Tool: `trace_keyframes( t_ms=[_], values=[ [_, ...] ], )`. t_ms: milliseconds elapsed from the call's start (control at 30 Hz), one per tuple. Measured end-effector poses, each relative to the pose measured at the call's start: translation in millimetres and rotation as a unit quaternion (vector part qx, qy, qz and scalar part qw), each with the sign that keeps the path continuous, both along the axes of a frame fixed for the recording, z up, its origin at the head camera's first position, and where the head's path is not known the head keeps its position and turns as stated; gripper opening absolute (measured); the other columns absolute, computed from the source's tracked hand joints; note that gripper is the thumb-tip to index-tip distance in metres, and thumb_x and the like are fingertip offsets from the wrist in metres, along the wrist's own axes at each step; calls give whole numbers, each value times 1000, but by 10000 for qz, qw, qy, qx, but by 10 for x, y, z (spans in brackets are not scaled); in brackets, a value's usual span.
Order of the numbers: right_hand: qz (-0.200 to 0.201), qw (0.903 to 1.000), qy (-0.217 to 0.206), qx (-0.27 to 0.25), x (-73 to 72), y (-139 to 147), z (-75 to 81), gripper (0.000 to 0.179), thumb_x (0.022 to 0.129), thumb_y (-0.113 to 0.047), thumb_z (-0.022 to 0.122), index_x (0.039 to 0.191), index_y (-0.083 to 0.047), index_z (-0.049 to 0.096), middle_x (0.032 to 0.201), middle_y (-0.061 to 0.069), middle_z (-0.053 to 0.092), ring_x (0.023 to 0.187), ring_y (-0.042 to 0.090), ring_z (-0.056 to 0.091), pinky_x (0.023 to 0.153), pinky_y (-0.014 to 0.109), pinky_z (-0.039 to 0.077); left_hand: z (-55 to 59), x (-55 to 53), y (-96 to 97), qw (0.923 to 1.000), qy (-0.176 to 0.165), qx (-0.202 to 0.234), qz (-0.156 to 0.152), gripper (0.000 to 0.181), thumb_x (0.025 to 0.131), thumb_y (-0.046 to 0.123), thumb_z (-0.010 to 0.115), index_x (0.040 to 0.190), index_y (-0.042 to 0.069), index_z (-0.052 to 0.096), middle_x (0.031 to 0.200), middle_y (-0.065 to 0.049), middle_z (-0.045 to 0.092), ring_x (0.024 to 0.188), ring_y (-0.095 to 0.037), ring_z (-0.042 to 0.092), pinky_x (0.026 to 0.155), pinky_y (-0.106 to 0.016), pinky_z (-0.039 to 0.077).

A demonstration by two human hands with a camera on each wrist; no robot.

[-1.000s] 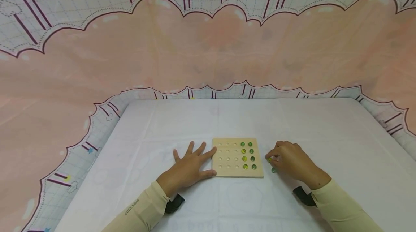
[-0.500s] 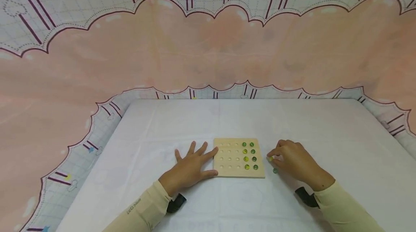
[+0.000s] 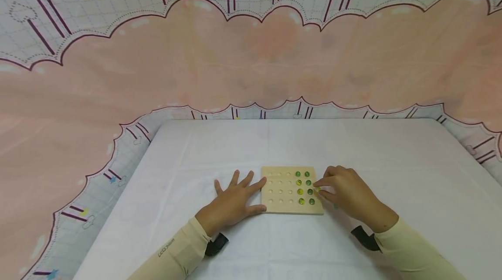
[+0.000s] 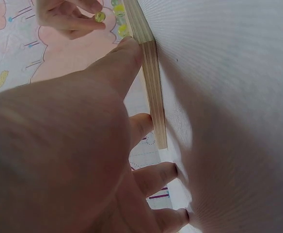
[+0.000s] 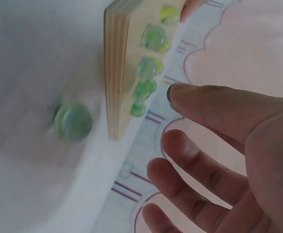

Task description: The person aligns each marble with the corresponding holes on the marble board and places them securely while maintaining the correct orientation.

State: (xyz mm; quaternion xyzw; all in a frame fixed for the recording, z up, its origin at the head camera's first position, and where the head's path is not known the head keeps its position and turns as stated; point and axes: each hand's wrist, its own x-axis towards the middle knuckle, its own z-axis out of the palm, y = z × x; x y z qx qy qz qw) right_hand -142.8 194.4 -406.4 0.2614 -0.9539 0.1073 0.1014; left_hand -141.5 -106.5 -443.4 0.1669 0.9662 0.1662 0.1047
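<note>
A pale wooden board (image 3: 276,208) with rows of dimples lies on the white table. Green marbles (image 3: 310,192) fill its right column, and yellow and green marbles (image 3: 300,192) the column beside it. With fingers spread, my left hand (image 3: 231,203) rests on the table, forefinger and thumb touching the board's left edge. My right hand (image 3: 353,195) pinches a yellow marble (image 4: 100,17) between thumb and forefinger just over the board's right edge. Below that hand, a loose green marble (image 5: 74,121) lies on the table, mostly hidden in the head view.
The white tabletop (image 3: 211,145) stretches behind and to both sides of the board. A patterned peach and white cloth (image 3: 243,66) hangs behind the table. Black wrist bands (image 3: 216,244) show at both sleeves.
My right hand has lifted the yellow marble from the table and carried it left to the board's right edge. The left hand holds its place at the board. The head view has shifted slightly.
</note>
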Motion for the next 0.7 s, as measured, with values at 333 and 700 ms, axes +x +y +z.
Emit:
trace_keyframes(
  t_ms=[333,700],
  values=[
    [388,9989,177,-191,-4,-264,-67,23,73,-11,89,94,-18,82,81,-8,62,73,6,49,73,31,45,-15,-1,-25,10000,37,10,25,76,88,64,61,155,42,33,167,-4,23,154,-46,7,103,-87,0],
    [814,9949,473,-349,31,-443,-174,20,72,-9,87,90,-16,83,82,-6,64,74,5,50,72,32,47,-35,-11,2,9999,108,22,-36,77,87,66,61,155,42,33,167,-5,24,154,-46,8,102,-87,1]
  ],
)
